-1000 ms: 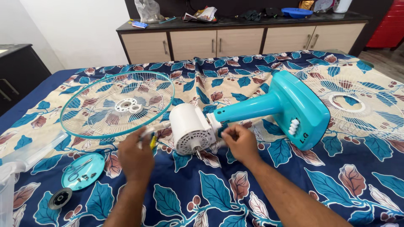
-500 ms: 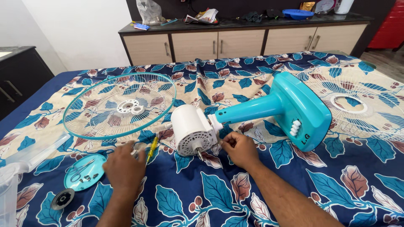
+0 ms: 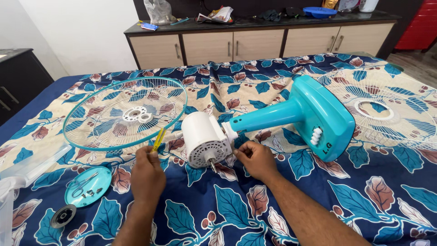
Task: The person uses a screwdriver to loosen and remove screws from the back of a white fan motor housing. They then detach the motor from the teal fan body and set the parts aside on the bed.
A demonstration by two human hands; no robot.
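Gripping a yellow-handled screwdriver [image 3: 159,139], the left hand [image 3: 147,175] keeps its fingers curled round the handle, the tool angling up toward one o'clock. Right hand [image 3: 256,159] sits nearer the white motor housing [image 3: 205,139], fingertips pinched at its neck, on what I can't quite tell. The motor lies at two o'clock from the left hand, at nine o'clock from the right one, shaft [image 3: 212,164] pointing at six, teal stand [image 3: 300,116] running off toward three. Farther back at eleven rests the wire guard [image 3: 124,114].

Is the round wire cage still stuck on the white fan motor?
No, the wire cage lies flat on the bedsheet beside the white motor, whose bare shaft sticks out.
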